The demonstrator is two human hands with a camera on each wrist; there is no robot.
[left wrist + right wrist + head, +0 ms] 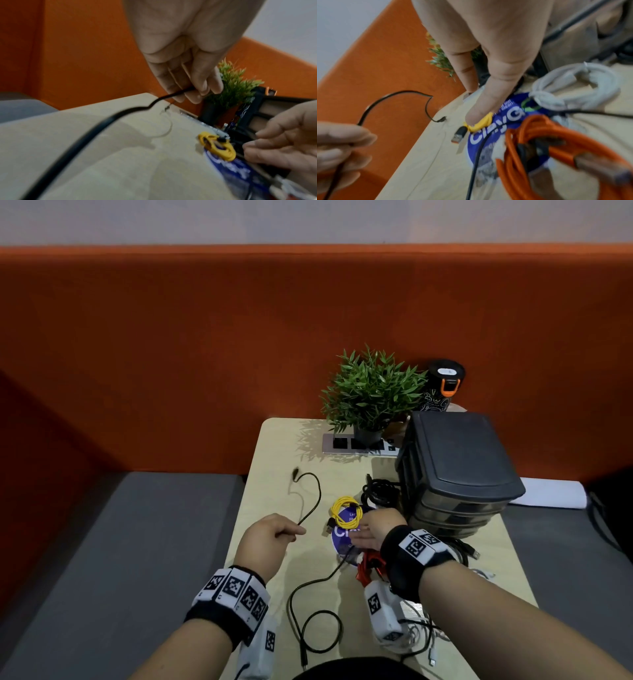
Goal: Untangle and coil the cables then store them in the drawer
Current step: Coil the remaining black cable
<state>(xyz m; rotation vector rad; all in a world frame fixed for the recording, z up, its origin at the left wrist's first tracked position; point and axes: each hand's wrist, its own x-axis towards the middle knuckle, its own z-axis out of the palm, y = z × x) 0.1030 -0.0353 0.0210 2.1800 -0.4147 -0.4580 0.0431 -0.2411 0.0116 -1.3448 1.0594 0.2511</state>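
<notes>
- Landmark: drawer unit, dark, stacked, at the far right of the worktop; every drawer front appears closed, so nothing looks stored yet.
- Black cable: loose, uncoiled; one end lies on the worktop well left of the drawer unit, the rest trails toward the person in a slack loop.
- Left hand: fingers curled, pinching the black cable partway along, raised above the worktop, well left of the drawer unit.
- Right hand: fingers fairly straight, resting on or just above the yellow cable; no grasp visible.
- Yellow cable: small coil, near the drawer unit's left front, on a blue round label.
- Orange cable: bundled beside the right wrist, nearer the person than the drawer unit.
- White cable: looped bundle, close by.
- Step judged: drawing out the black cable, coiling not begun.
- Next calls for: a free run of cable, clear of the yellow coil, then even loops.
</notes>
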